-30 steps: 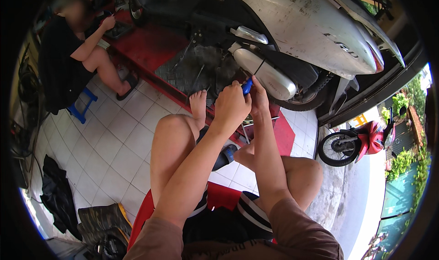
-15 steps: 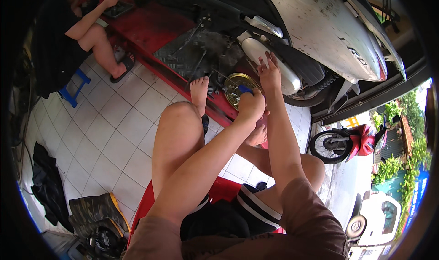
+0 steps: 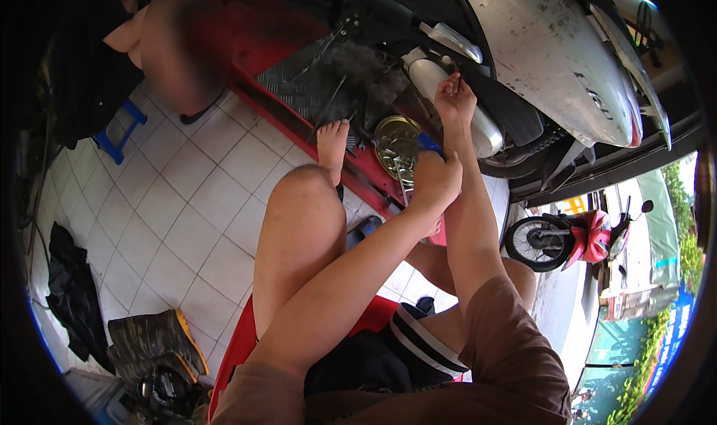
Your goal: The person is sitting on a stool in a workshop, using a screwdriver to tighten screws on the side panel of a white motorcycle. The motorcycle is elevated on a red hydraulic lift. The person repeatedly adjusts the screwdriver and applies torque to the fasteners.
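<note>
My left hand (image 3: 439, 172) grips the blue handle of a tool (image 3: 429, 145), low beside a round brass-coloured tray (image 3: 396, 132) holding several small metal parts. My right hand (image 3: 454, 100) is higher, beside the scooter's silver elongated side cover (image 3: 487, 137) and black bodywork. Its fingers are curled; whatever they pinch, if anything, is too small to make out. Above, the scooter's dusty silver tail panel (image 3: 560, 59) spans the upper right. My bare foot (image 3: 332, 145) rests by the red platform's edge (image 3: 276, 111), near loose tools on the dark tread plate (image 3: 295, 78).
A co-worker (image 3: 82, 74) in black sits at upper left by a blue stool (image 3: 112, 137). Camouflage boots (image 3: 153, 339) and black cloth (image 3: 71, 298) lie on the tiled floor (image 3: 205, 201). A red motorbike (image 3: 586, 234) stands outside at right.
My hands, together a second ago, have separated: the right one moved up toward the scooter and curled its fingers, while the left moved right and slightly down with the blue tool.
</note>
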The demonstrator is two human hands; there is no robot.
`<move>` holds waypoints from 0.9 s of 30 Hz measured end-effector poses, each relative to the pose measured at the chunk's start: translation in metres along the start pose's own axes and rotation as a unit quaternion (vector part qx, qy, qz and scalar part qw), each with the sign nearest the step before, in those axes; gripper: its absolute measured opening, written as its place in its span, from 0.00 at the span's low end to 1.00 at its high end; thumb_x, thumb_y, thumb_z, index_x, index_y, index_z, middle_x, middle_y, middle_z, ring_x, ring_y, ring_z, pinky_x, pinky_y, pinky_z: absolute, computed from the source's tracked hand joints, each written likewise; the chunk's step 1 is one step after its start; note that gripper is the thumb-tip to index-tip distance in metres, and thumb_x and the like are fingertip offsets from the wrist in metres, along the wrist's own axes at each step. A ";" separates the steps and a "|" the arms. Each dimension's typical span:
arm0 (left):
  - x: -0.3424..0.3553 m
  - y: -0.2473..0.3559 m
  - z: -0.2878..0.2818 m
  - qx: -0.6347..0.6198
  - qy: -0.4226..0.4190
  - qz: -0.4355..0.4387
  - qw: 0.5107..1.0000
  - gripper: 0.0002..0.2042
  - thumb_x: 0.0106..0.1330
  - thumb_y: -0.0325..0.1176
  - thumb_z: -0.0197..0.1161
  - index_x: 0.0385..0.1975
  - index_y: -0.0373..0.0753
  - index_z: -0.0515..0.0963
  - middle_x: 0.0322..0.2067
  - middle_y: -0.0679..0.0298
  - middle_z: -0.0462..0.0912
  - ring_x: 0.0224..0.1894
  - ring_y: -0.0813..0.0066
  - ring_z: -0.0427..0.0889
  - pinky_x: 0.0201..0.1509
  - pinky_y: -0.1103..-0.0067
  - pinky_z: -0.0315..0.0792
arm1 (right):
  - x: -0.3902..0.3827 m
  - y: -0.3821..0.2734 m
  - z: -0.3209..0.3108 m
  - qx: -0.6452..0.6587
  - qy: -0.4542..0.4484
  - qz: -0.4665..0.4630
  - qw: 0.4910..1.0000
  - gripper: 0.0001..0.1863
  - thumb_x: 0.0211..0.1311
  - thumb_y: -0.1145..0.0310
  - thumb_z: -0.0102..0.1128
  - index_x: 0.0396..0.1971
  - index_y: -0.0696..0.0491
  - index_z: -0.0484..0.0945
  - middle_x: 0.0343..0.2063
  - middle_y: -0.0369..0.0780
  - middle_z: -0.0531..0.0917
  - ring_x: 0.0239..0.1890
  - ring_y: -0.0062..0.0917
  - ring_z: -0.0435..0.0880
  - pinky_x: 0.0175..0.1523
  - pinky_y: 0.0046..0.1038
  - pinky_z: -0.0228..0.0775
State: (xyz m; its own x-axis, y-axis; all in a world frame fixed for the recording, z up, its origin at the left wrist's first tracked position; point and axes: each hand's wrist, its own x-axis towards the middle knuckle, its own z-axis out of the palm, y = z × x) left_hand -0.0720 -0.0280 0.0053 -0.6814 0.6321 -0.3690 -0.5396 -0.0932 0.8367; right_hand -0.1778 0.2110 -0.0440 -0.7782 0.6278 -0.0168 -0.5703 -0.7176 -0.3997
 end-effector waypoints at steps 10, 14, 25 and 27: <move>0.031 -0.039 0.017 0.048 0.066 0.033 0.996 0.17 0.69 0.42 0.47 0.28 0.31 0.68 0.18 0.63 0.75 0.14 0.76 0.74 0.19 0.78 0.68 | -0.045 0.001 -0.085 -0.383 0.128 0.112 0.908 0.13 0.65 0.63 0.54 0.45 0.54 0.72 0.35 0.38 0.79 0.34 0.24 0.75 0.38 0.27 0.68; 0.054 -0.051 0.020 0.072 0.140 0.090 0.983 0.17 0.68 0.41 0.48 0.29 0.30 0.68 0.16 0.62 0.74 0.14 0.74 0.74 0.19 0.77 0.69 | -0.075 0.027 -0.097 -0.411 0.125 0.200 0.881 0.14 0.65 0.62 0.54 0.45 0.54 0.72 0.34 0.38 0.79 0.34 0.24 0.74 0.39 0.27 0.68; 0.033 -0.052 0.027 0.338 0.233 0.229 0.883 0.33 0.63 0.46 0.51 0.48 0.12 0.62 0.43 0.29 0.68 0.50 0.35 0.68 0.57 0.57 0.62 | -0.115 0.014 -0.074 -0.322 0.055 0.187 0.926 0.15 0.65 0.60 0.53 0.45 0.55 0.72 0.34 0.38 0.79 0.35 0.24 0.74 0.41 0.26 0.67; 0.032 -0.056 0.031 0.368 0.288 0.286 0.837 0.29 0.62 0.45 0.54 0.45 0.16 0.66 0.35 0.35 0.76 0.42 0.40 0.77 0.48 0.60 0.72 | -0.117 0.011 -0.067 -0.320 0.042 0.188 0.928 0.15 0.65 0.60 0.53 0.45 0.55 0.72 0.33 0.38 0.79 0.35 0.25 0.74 0.41 0.26 0.67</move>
State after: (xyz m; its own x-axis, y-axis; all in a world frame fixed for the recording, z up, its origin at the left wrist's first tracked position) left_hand -0.0483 0.0215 -0.0407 -0.9638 0.1508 0.2200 0.2619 0.3786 0.8877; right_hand -0.0751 0.1498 -0.1077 -0.8519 0.4102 -0.3256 0.0308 -0.5814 -0.8130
